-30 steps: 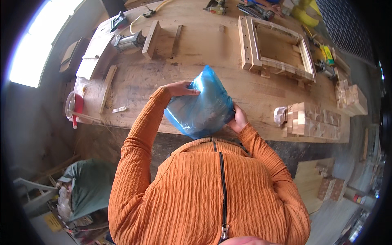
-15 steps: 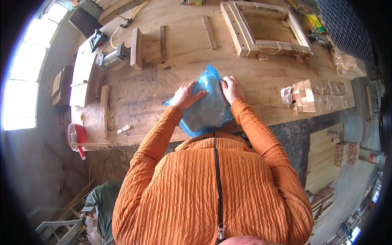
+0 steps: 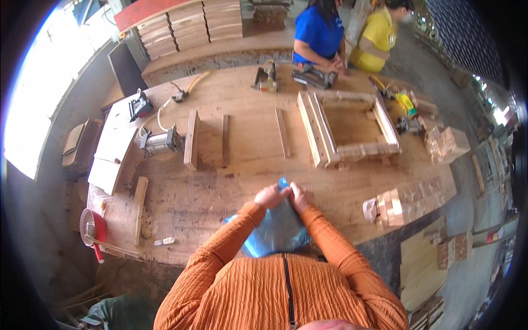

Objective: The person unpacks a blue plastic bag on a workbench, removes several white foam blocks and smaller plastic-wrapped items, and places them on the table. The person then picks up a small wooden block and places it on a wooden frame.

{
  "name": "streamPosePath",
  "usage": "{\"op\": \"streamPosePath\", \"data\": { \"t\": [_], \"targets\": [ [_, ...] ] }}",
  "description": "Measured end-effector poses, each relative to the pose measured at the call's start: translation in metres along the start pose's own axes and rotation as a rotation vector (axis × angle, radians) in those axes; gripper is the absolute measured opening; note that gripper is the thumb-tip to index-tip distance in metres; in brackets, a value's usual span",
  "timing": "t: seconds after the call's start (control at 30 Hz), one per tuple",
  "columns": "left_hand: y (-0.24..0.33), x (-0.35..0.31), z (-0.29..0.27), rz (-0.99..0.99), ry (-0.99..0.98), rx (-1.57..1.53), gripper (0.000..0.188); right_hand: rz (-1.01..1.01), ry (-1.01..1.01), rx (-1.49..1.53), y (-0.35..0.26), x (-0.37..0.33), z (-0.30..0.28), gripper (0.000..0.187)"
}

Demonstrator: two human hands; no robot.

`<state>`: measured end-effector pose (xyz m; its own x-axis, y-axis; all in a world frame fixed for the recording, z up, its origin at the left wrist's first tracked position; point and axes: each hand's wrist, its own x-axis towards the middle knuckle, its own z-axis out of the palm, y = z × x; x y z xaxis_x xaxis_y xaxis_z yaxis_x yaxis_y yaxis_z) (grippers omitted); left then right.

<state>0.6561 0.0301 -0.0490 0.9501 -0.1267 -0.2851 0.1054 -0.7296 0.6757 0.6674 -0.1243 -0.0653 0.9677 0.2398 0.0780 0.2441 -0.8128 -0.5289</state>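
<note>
A translucent blue plastic bag lies at the near edge of the table, close against my orange top. My left hand is closed on the bag's far corner. Right beside it, my right hand pinches the same gathered end, and a small blue tip pokes up between the two. Greyish contents show dimly through the plastic; what they are I cannot make out.
Past the bag, a wooden frame, two thin strips and an air cylinder sit on the table. Wrapped wood blocks lie right, a red pot left. Nail guns and two people are at the far side.
The view has tipped up, bringing the far side and two people into sight. My hands, apart on the bag before, have come together at its far corner.
</note>
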Motion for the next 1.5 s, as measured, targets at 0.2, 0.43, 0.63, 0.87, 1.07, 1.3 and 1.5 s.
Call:
{"op": "streamPosePath", "data": {
  "t": [0.2,0.43,0.63,0.87,1.07,1.3,1.5],
  "targets": [
    [0.002,-0.012,0.006,-0.037,0.040,0.094,0.048,-0.105,0.061,-0.092,0.013,0.002,0.001,0.025],
    [0.007,-0.017,0.009,0.006,0.078,-0.013,0.041,-0.006,0.151,0.102,0.033,0.007,-0.001,0.023],
    [-0.003,-0.017,0.012,0.085,0.126,-0.090,0.037,0.021,0.031,0.358,0.020,0.005,-0.014,0.028],
    [-0.002,-0.014,0.014,0.108,0.118,-0.058,0.036,-0.042,-0.041,0.072,0.014,0.012,-0.020,0.034],
    [-0.001,-0.013,0.022,0.158,0.169,-0.008,0.030,-0.037,0.158,0.193,0.045,0.010,0.000,0.019],
    [-0.003,-0.010,0.023,0.112,0.229,-0.103,0.034,0.150,-0.156,0.705,0.060,0.005,-0.006,0.039],
    [-0.010,-0.008,0.020,0.042,0.241,-0.066,0.035,0.187,-0.024,0.068,0.017,-0.045,-0.022,0.038]
  ]
}}
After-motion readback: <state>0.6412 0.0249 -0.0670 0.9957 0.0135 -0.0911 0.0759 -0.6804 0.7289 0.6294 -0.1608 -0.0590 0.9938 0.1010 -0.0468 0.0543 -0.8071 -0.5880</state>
